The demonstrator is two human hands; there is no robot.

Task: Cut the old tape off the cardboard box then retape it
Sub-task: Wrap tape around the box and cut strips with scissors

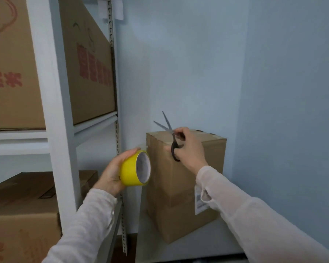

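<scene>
Nearest to us, our left hand (110, 173) is just left of the cardboard box (180, 188), its fingers and thumb curled round a yellow tape roll (130, 171) whose open core faces the box. The roll's rim sits right at the box's left edge, and we cannot tell whether the two touch. A little farther on, our right hand (189, 149) is in front of the box's upper part, clasping black-handled scissors (172, 141) with its fingers through the loops. The blades are spread apart and point up and away, rising past the box's top near its left corner. The box itself stands upright, tall and narrow, with one vertical corner turned toward us, on a white ledge (188, 247) that runs beneath it. A white printed label (199, 203) is stuck partway down the box's right-hand face, partly behind our right sleeve (254, 215). At the far right edge of the box's top we make out pale scraps of tape (215, 136), too blurred to describe further. Left of the box rises a grey-white metal rack (65, 130). Its shelves carry larger cartons: a red-printed carton (89, 73) higher than the box's top, and a lower carton (23, 215) down to the box's left. Behind the box and to its right is a plain pale blue wall (198, 63).
</scene>
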